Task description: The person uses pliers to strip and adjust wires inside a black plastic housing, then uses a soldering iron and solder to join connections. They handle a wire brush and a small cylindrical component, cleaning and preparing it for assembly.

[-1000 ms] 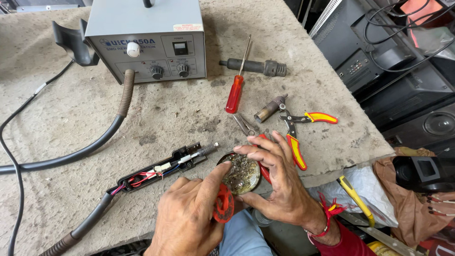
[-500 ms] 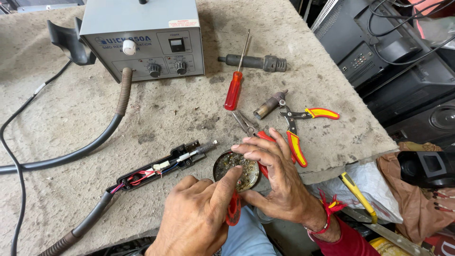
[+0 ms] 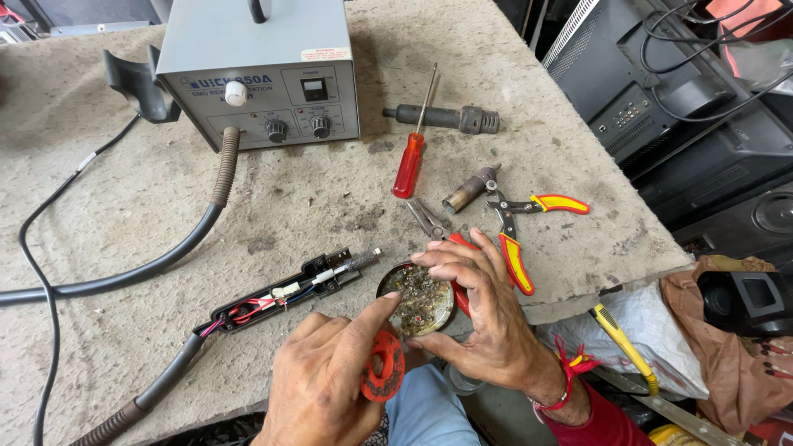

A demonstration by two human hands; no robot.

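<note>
My left hand (image 3: pixel 326 381) is at the bench's near edge, holding a small red round spool-like part (image 3: pixel 383 366); its forefinger reaches into a small round tin (image 3: pixel 417 300) filled with dirty bits and screws. My right hand (image 3: pixel 487 318) cups the tin's right side, fingers curled over its rim, thumb below. An opened black hot-air handpiece (image 3: pixel 285 293) with red and white wires lies just left of the tin, its hose running off to the lower left.
A grey rework station box (image 3: pixel 260 70) stands at the back with a hose and black holder. A red-handled screwdriver (image 3: pixel 411 157), a metal nozzle (image 3: pixel 469 188), tweezers (image 3: pixel 425 219), red-yellow cutters (image 3: pixel 520 235) and a dark heater barrel (image 3: pixel 450 118) lie right of centre. Dark electronics sit beyond the bench's right edge.
The view has shifted slightly. My left hand moved the red part down and left of the tin, and its forefinger now reaches into the tin. My right hand stays on the tin.
</note>
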